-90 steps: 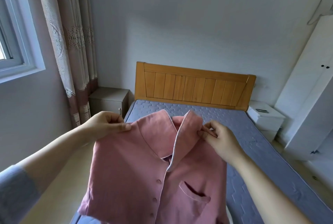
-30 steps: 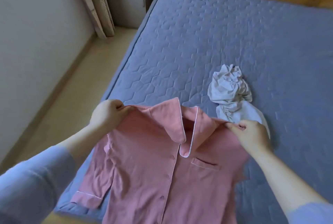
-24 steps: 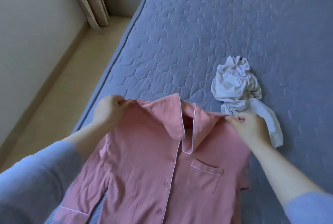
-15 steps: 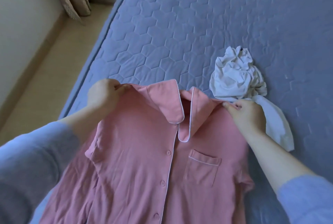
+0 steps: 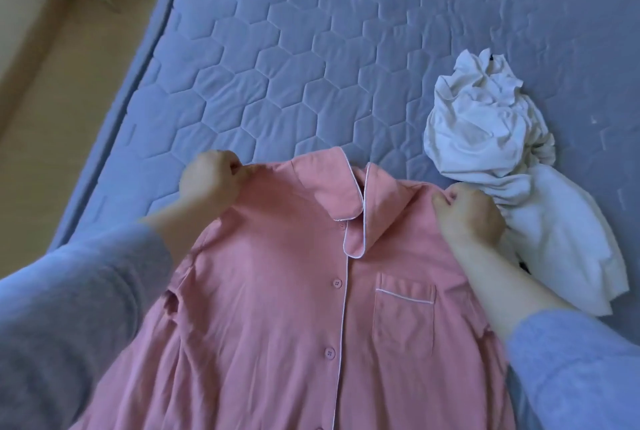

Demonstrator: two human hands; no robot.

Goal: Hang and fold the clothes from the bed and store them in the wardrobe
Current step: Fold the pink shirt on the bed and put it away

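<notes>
Now the pink shirt (image 5: 277,308) lies front-up on the near part of the bed (image 5: 277,48). The left hand (image 5: 209,183) and right hand (image 5: 467,218) each pinch a shoulder with curled fingers, the right just beside a crumpled white garment (image 5: 502,138). Three seconds ago the shirt hung in the air.

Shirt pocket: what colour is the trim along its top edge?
White piping on the pink shirt pocket, clearest in the head view.
</notes>
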